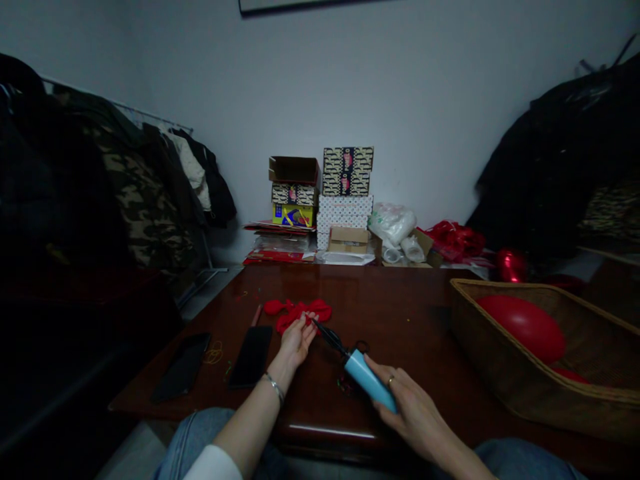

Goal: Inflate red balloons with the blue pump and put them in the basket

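Note:
My right hand is wrapped around the light-blue body of a balloon pump, tilted so its black nozzle points up and left. At the nozzle's tip, the fingers of my left hand are closed on a red balloon, whose mouth I cannot make out clearly. Just beyond that hand lies a bunch of limp red balloons on the dark wooden table.
A wicker basket with an inflated red balloon stands at the right. Two dark phones and yellow rubber bands lie at the left. Stacked boxes and plastic bags line the back.

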